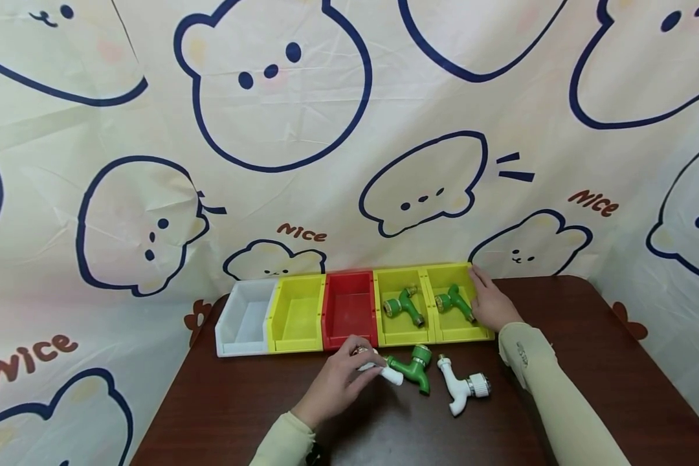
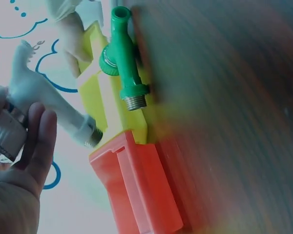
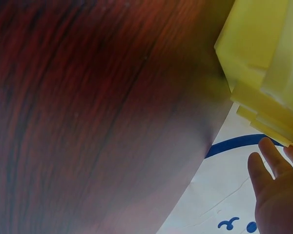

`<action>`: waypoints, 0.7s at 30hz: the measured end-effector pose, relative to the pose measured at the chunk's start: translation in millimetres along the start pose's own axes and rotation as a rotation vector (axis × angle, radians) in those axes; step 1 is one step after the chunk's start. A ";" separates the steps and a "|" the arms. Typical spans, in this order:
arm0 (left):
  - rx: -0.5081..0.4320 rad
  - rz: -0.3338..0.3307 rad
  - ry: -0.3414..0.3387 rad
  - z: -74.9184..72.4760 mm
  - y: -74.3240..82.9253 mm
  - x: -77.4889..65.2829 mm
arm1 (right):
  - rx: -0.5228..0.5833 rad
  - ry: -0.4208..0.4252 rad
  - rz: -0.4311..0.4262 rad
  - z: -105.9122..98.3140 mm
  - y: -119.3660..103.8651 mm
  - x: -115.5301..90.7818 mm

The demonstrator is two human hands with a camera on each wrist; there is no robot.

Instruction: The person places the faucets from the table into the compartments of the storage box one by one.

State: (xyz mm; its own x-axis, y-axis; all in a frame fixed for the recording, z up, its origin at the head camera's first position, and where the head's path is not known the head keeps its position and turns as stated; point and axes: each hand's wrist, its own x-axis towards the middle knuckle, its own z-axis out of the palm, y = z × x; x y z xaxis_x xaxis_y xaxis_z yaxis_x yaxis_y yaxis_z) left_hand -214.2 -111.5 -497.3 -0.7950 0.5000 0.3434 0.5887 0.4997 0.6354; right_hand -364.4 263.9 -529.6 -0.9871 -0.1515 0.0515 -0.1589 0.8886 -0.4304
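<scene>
My left hand (image 1: 355,364) grips a white plastic tap (image 1: 387,373) just above the table, in front of the red bin (image 1: 349,340). In the left wrist view the white tap (image 2: 36,95) lies across my curled fingers (image 2: 39,141), its threaded end near the red bin (image 2: 136,190). A green tap (image 1: 415,367) lies on the table right beside it and shows too as the green tap (image 2: 124,63). A second white tap (image 1: 463,387) lies further right. My right hand (image 1: 488,303) rests with straight fingers on the right wall of the rightmost yellow bin (image 1: 463,335), which holds a green tap (image 1: 453,299).
A row of bins stands at the table's back: white bin (image 1: 241,349), yellow bin (image 1: 297,343), red, then a yellow bin (image 1: 404,339) holding another green tap (image 1: 404,305). A bear-print cloth (image 1: 326,129) hangs behind. The dark wooden table (image 1: 239,414) extends towards me.
</scene>
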 end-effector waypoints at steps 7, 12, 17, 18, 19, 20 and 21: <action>-0.103 -0.028 -0.032 -1.6 -1.6 0.1 | 0.004 -0.003 0.011 1.9 0.8 0.2; -0.039 -0.021 -0.017 -3.4 -0.3 2.0 | 0.004 -0.004 0.016 1.5 2.6 3.0; -0.003 -0.062 0.024 -7.8 1.6 3.3 | 0.013 -0.002 0.019 1.2 2.8 3.3; 0.001 -0.071 0.039 -8.3 1.8 3.5 | 0.018 -0.001 0.021 1.5 3.0 3.2; 0.000 -0.072 0.056 -8.9 2.3 3.5 | 0.019 -0.002 0.022 1.7 3.2 3.0; 0.000 -0.069 0.077 -9.4 2.5 3.4 | 0.018 -0.001 0.022 1.9 3.2 2.8; 0.003 -0.064 0.097 -9.7 2.6 3.4 | 0.018 -0.002 0.020 2.1 3.2 2.5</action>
State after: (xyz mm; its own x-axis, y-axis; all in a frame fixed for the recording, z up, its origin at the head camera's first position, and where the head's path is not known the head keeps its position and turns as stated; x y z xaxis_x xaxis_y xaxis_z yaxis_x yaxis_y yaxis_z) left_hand -216.8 -115.4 -487.7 -0.8412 0.3962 0.3679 0.5368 0.5305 0.6561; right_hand -367.4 265.5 -532.8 -0.9901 -0.1344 0.0412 -0.1386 0.8837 -0.4471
